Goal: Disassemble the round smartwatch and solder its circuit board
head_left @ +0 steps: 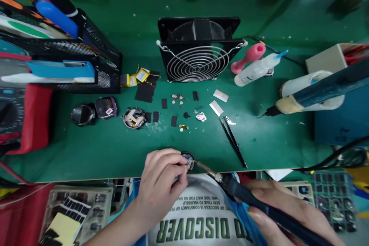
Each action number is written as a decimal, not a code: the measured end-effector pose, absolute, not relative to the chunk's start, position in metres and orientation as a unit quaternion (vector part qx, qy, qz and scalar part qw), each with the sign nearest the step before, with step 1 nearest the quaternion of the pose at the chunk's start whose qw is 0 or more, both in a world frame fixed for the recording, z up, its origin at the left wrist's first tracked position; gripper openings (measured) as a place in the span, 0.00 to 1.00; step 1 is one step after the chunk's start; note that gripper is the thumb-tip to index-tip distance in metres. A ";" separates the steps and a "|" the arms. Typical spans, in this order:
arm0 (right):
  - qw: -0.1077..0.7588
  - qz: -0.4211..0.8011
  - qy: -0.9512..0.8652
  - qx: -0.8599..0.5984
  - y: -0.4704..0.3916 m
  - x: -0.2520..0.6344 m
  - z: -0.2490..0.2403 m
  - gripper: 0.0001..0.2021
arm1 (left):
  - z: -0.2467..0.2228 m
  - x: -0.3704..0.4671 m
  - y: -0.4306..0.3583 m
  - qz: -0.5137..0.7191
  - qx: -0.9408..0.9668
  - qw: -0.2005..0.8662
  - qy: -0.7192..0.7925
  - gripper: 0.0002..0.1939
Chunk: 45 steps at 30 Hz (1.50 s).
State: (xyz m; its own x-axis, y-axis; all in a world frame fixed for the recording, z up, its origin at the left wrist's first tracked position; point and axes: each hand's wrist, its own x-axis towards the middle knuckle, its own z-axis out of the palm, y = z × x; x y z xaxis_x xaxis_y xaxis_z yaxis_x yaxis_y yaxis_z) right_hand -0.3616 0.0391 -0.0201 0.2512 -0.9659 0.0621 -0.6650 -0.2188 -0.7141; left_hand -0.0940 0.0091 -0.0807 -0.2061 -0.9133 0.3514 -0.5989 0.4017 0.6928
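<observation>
At the bench's front edge lies a small round electronic device (188, 161), its inside parts exposed. My left hand (165, 173) is closed in a pinch at the left side of this device, on what looks like a thin solder wire (124, 183) that trails in from the left. The fingers cover part of the device. My right hand (284, 209) is wrapped round the dark handle of a soldering iron (211, 173), whose tip points left and meets or nearly meets the device's right side. Black tweezers (234, 142) lie beyond the iron.
A wire-guarded fan (198, 55) stands at the back. Small parts, black pads (164, 103) and an opened round case (134, 118) lie mid-bench. At right are a squeeze bottle (256, 70) and another dark tool (325, 88); at left, a mesh organizer (108, 71) and red meter (36, 119).
</observation>
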 end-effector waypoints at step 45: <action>0.306 -0.127 0.534 -0.778 0.036 -0.366 -0.027 0.11 | -0.084 -0.093 0.010 -0.196 0.500 0.377 -0.755 0.11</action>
